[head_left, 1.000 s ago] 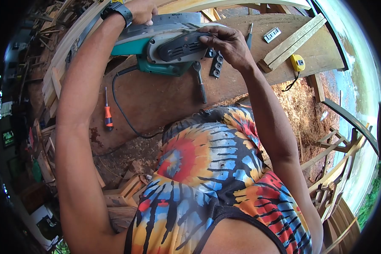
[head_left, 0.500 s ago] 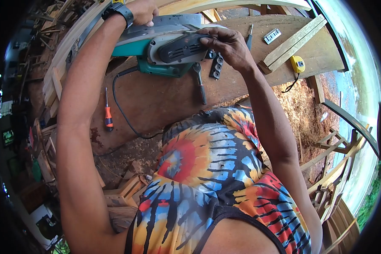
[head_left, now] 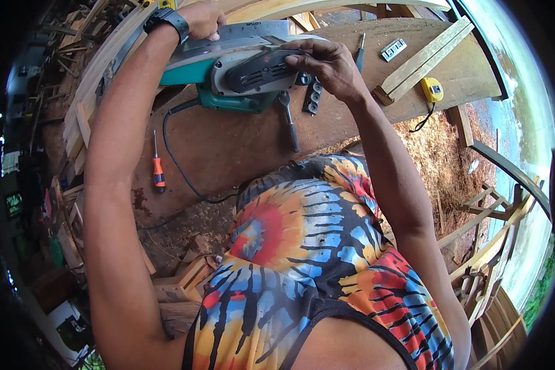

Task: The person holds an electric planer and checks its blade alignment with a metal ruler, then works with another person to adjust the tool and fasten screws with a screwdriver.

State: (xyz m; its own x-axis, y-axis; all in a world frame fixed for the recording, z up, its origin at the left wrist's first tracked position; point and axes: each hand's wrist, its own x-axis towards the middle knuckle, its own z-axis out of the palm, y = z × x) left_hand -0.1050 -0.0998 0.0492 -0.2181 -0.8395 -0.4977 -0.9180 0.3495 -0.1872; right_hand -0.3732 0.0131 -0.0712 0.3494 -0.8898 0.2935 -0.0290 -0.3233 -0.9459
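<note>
An electric hand planer (head_left: 262,71), green with a grey body and black side cover, lies turned over on the wooden board (head_left: 234,142). My right hand (head_left: 320,61) grips its right end, thumb on the black cover and fingers over the upper edge. A metal ruler (head_left: 253,29) marked LOTUS lies along the planer's upturned base. My left hand (head_left: 202,20), with a black watch at the wrist, is closed at the ruler's left end, its fingertips partly hidden. Just below the planer are a ratchet wrench (head_left: 289,120) and a black strip of sockets (head_left: 312,95).
An orange-handled screwdriver (head_left: 158,169) lies on the left beside the planer's cord (head_left: 177,163). Towards the right are a wood strip (head_left: 427,60), a yellow tape measure (head_left: 432,89), a small silver level (head_left: 393,49) and a dark-handled tool (head_left: 359,57). Wood shavings (head_left: 441,154) cover the ground.
Both hands, the planer and the ruler appear slightly further left, mostly as the whole view shifts a little. Both hands keep the same hold.
</note>
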